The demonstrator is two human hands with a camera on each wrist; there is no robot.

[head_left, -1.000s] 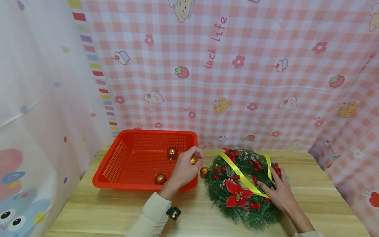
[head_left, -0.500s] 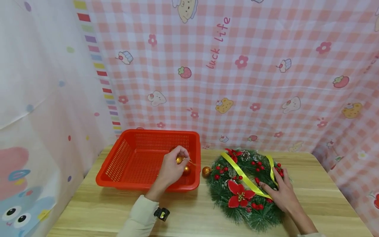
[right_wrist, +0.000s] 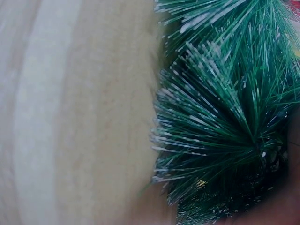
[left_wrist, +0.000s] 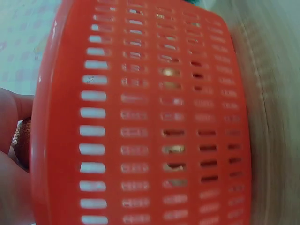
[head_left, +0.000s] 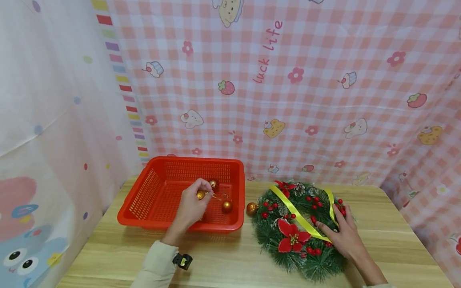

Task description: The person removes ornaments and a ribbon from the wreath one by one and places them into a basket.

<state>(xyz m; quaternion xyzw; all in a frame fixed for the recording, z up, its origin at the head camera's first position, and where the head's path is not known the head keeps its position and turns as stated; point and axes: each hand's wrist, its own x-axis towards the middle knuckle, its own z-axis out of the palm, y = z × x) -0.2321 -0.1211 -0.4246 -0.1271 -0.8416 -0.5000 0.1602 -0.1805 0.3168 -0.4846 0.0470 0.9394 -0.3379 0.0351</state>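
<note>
My left hand pinches a small gold glitter bauble over the red plastic basket. Thin gold string trails from its fingertips to the right. Inside the basket lie a shiny copper bauble and a gold one. In the left wrist view the basket's slotted wall covers most of the scene, with the held bauble at the left edge. My right hand rests with fingers spread on the right side of a green wreath, trimmed with red flowers, berries and yellow ribbon.
Another gold glitter bauble sits between basket and wreath, touching the wreath's left edge. Both stand on a wooden table. A pink checked cloth hangs behind, and a white patterned cloth hangs at the left.
My left hand has moved left with the bauble, from the basket's right rim to over its middle. A gold bauble inside the basket has come into view. The right hand stays on the wreath.
</note>
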